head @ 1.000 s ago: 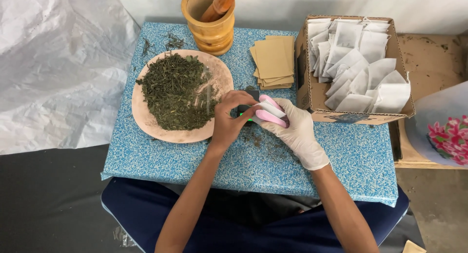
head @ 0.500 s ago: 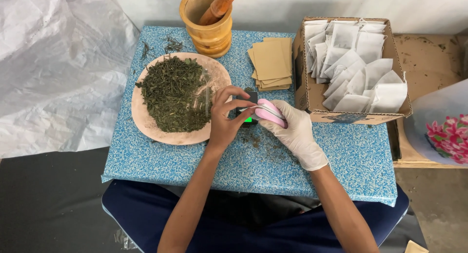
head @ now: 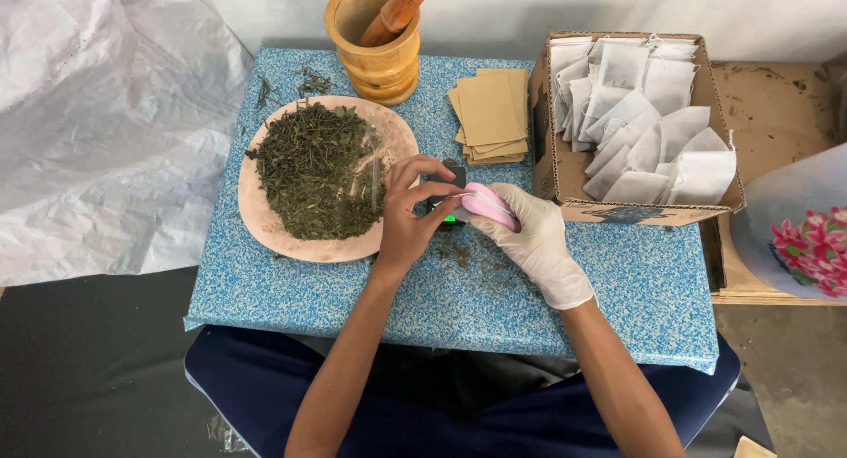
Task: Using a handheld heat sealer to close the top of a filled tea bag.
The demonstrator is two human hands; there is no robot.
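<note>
A small pink handheld sealer point(head: 488, 204) sits at the middle of the blue speckled desk point(head: 635, 281), squeezed shut in the gloved right hand point(head: 529, 233), whose fingers wrap over its top. A thin white strip, apparently the edge of a small white tea bag point(head: 465, 198), shows pinched in its mouth, though most of the bag is hidden by the fingers. The bare left hand point(head: 410, 220) meets the sealer from the other side, its fingertips closed on the near end of that white strip, so both hands are together around the one spot. Just under them lies a small black device point(head: 450, 198) with a green light glowing at its lower edge. Crumbs of dried leaf are scattered on the desk below the hands.

To the left, touching distance from the left hand, is a round pinkish plate point(head: 291, 237) heaped with dried green herb leaves point(head: 313, 167). Behind it stands a wooden mortar point(head: 375, 61) with a wooden pestle point(head: 397, 8) leaning inside. Beside the mortar lies a stack of brown paper envelopes point(head: 490, 114). At the right edge of the desk an open cardboard box point(head: 565, 171) holds many white filter bags point(head: 653, 131).
</note>
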